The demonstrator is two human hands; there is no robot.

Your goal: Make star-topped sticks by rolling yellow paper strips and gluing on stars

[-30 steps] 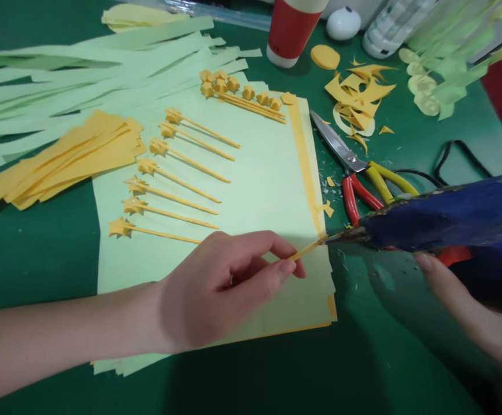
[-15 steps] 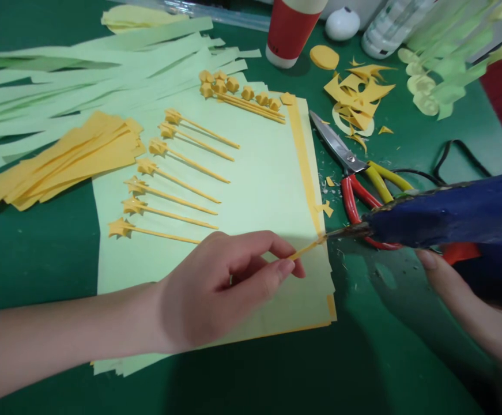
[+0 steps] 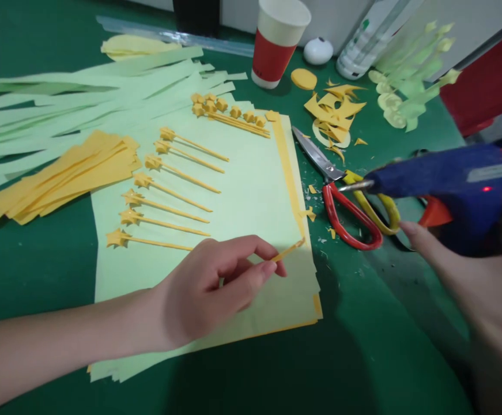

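My left hand pinches a thin yellow paper stick between thumb and forefinger, above the pale green paper sheets. A shiny blob sits at the stick's free tip. At the right, my right hand holds a blue hot glue gun with an orange trigger and a lit red light. Its metal nozzle points left, apart from the stick and over the scissors' handles. Several yellow paper stars on sticks lie in a row on the sheets. Loose folded stars and more sticks lie behind them.
Scissors with red and yellow handles lie right of the sheets, by yellow paper scraps. Yellow strips and green strips spread at the left. A red and white paper cup and a bottle stand behind.
The glue gun has moved away from the stick's tip, to the right and up, and its nozzle no longer meets it. The left hand keeps its pinch. The view has shifted slightly.
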